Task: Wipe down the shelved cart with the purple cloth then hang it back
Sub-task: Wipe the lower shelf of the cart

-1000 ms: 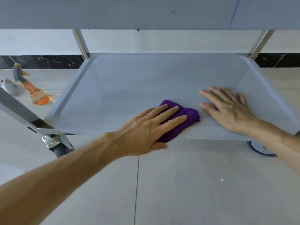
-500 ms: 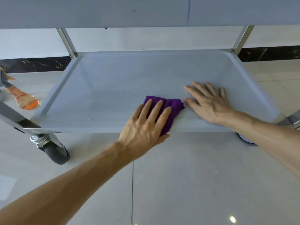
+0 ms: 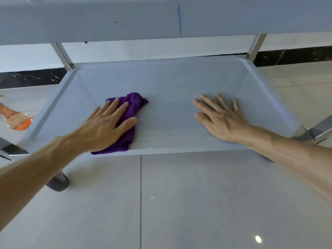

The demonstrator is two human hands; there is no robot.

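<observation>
The cart's lower shelf (image 3: 170,83) is a pale grey tray with raised edges. A crumpled purple cloth (image 3: 133,103) lies on its left half, reaching to the front rim. My left hand (image 3: 106,126) presses flat on the cloth with straight fingers. My right hand (image 3: 221,116) rests flat on the bare shelf at the right, fingers spread, apart from the cloth. A few water drops (image 3: 198,95) sit by its fingertips.
The cart's upper shelf (image 3: 125,20) overhangs the top of the view. Metal posts (image 3: 62,54) rise at the back corners, and a black caster (image 3: 58,184) stands on the tiled floor below my left arm. An orange spray bottle (image 3: 17,119) lies on the floor at left.
My left hand has slid the cloth leftward along the shelf, away from my right hand, which stays flat in place. The view has shifted and moved closer.
</observation>
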